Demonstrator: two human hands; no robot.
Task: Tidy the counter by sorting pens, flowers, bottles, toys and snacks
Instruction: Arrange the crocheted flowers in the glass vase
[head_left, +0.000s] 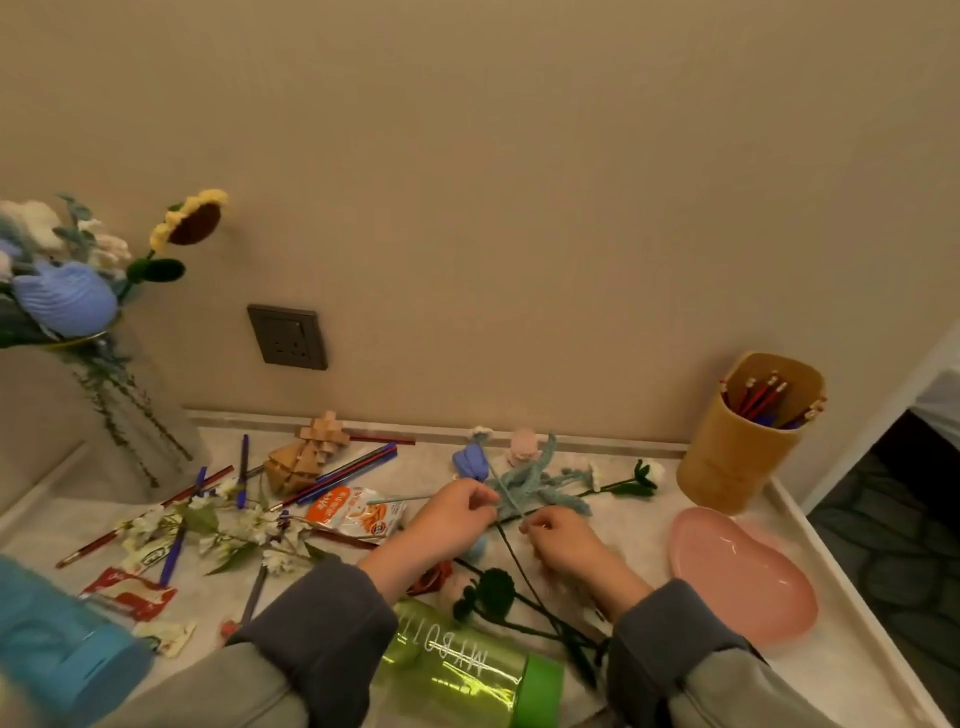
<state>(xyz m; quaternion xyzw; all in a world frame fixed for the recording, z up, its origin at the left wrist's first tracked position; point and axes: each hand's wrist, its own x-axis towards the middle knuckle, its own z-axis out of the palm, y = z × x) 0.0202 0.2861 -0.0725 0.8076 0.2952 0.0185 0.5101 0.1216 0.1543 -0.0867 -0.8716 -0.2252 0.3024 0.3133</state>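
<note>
My left hand (451, 514) pinches the pale blue-green stems of the knitted flowers (530, 480) lying mid-counter. My right hand (563, 543) grips a dark green stem (511, 551) just beside it. A knitted blue tulip (470, 462) and a pink flower (522, 446) lie behind the hands. Loose pens (353, 472) and white artificial blossoms (234, 525) are scattered to the left, near an orange snack packet (356, 514) and red snack packets (130, 592). A green bottle (462, 670) lies on its side between my forearms. Wooden puzzle toys (306, 457) sit by the wall.
A glass vase (130, 410) with knitted flowers stands at the back left. A tan pen cup (743, 441) holding pens is at the back right, with a pink heart-shaped dish (743, 577) in front of it. A blue bottle (57, 639) fills the lower left corner. The counter edge runs along the right.
</note>
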